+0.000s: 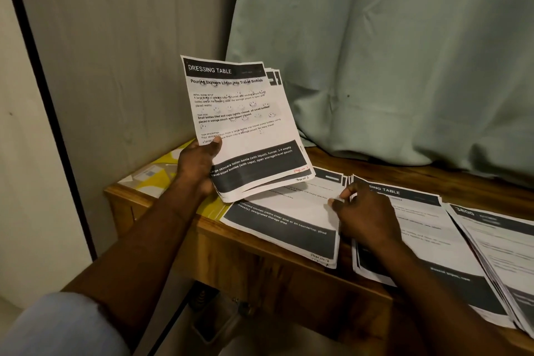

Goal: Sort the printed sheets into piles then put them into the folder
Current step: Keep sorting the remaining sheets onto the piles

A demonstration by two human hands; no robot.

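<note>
My left hand (199,166) grips a small stack of printed sheets (245,121) upright above the table's left end; the top sheet is headed "DRESSING TABLE". Three piles of printed sheets lie on the wooden table. My right hand (365,217) rests with curled fingers between the left pile (286,225) and the middle pile (419,228), fingertips touching the left pile's right edge. The middle pile is also headed "DRESSING TABLE". A third pile (502,254) lies at the far right. A yellow-and-white patterned folder (156,173) lies flat at the table's left end, partly hidden by my left hand.
The wooden table (260,263) stands in a corner, against a grey-green curtain (390,52) behind and a pale panel wall (115,37) on the left. Its front edge runs diagonally toward the lower right. The piles overhang that edge slightly.
</note>
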